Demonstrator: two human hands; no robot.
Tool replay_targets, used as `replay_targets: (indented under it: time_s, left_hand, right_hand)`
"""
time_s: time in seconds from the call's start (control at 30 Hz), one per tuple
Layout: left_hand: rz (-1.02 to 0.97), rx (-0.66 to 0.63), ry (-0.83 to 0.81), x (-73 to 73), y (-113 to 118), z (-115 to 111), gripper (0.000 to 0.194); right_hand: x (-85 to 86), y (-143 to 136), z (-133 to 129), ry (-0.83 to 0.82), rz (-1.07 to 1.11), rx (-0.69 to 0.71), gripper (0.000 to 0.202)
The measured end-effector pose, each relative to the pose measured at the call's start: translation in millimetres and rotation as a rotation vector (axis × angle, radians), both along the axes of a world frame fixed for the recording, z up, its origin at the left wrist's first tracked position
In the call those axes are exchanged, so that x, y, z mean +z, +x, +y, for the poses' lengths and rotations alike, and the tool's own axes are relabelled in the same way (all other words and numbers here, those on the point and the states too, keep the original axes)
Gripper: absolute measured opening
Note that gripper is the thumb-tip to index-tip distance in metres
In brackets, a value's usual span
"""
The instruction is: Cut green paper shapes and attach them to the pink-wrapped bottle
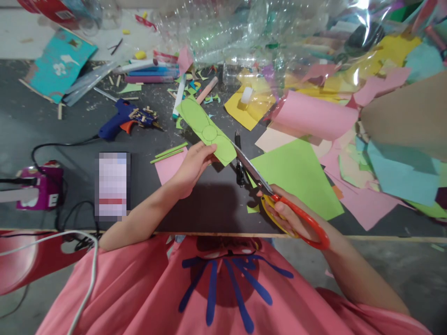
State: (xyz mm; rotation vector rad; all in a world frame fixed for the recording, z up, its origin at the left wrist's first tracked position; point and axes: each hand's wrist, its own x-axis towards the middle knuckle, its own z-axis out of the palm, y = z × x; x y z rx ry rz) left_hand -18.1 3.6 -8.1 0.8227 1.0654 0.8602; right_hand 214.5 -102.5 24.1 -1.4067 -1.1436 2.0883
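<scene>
My left hand [195, 164] pinches a strip of light green paper [200, 123] on which a small circle and curved petal-like outlines are drawn. In my right hand [284, 209] is a pair of scissors [256, 174] with red and yellow handles. Their blades reach up to the right end of the strip, at its edge. Below the blades lies a black pen [239, 163] on the dark table. A larger green sheet [300, 181] rests to the right of the scissors, and a pink paper piece [167, 170] with thin green strips lies beside my left hand.
A blue glue gun [117, 118] with a cord and a phone [112, 186] lie on the left, near a purple box [41, 186]. Markers [152, 73] and paper scraps lie behind the strip. Clear plastic bottles [223, 32] fill the back; a pink paper roll [316, 116] is at right.
</scene>
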Motion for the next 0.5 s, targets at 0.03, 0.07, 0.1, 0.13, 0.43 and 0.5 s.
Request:
replay_targets:
  time_s: [0.03,0.07,0.1,0.13,0.43,0.5]
  left_hand:
    - [0.0,0.005,0.013,-0.3,0.6,0.3,0.025]
    - [0.005,0.018,0.024,-0.7,1.2,0.5,0.03]
    - [0.012,0.04,0.033,-1.1,1.8,0.5,0.036]
    - [0.019,0.069,0.04,-1.5,2.3,0.3,0.044]
    - [0.056,0.186,0.136,-3.1,4.8,-4.1,0.106]
    - [0.082,0.179,0.14,-4.6,4.5,-3.9,0.106]
  right_hand:
    - [0.2,0.4,-0.2,-0.004,0.0,-0.001,0.061]
    - [0.6,0.7,-0.4,-0.004,-0.002,-0.002,0.061]
    - [1.0,1.1,-0.8,0.0,-0.003,-0.01,0.06]
    - [1.3,1.3,-1.3,0.003,-0.003,-0.015,0.059]
    - [-1.3,-1.0,-6.7,0.036,0.014,-0.048,0.055]
    - [-0.4,-1.6,-6.0,0.05,0.014,-0.037,0.055]
